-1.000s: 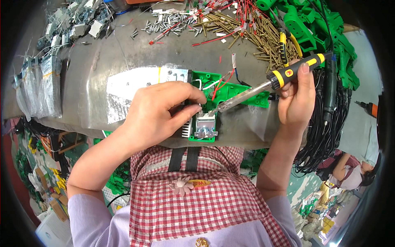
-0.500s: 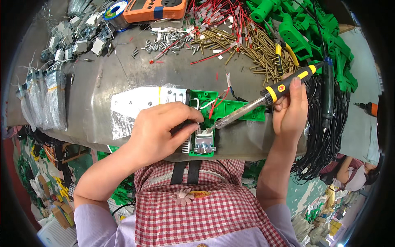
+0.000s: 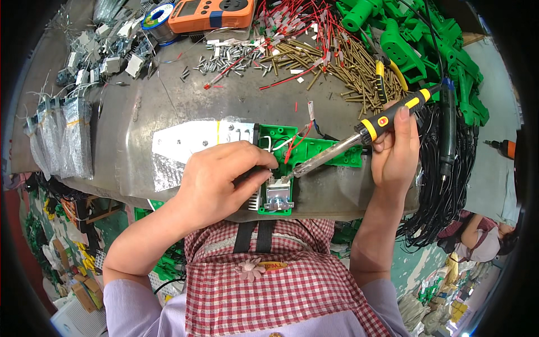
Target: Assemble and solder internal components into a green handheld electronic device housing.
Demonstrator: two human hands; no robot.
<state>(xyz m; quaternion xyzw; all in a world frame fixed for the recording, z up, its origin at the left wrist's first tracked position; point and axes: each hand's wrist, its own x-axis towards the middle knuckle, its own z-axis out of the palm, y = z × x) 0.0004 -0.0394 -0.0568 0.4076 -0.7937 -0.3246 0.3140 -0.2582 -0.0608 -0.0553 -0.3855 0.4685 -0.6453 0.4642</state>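
My right hand (image 3: 396, 154) grips a black and yellow soldering iron (image 3: 397, 116). Its metal shaft slants down to the left, the tip at a metal switch block (image 3: 278, 194) in the wide end of a green plastic housing (image 3: 336, 153). My left hand (image 3: 227, 174) reaches over the housing's left side, thumb and forefinger closed close to the iron's tip; what they pinch is too small to make out. White and red wires (image 3: 291, 148) stick up from the housing. Left of it lies a white, pointed clipper-like blade plate (image 3: 193, 140), with clear plastic wrap around it.
Across the back lie a solder spool (image 3: 158, 18), an orange multimeter (image 3: 210, 14), small screws (image 3: 230, 59), long brass screws (image 3: 348, 70) and red-wired parts (image 3: 303, 22). Green housings (image 3: 407, 45) and black cables (image 3: 443, 180) pile up at right. Wrapped parts (image 3: 59, 135) lie left.
Hardly anything differs. The iron's tip stays at the switch block, and both hands keep nearly the same places.
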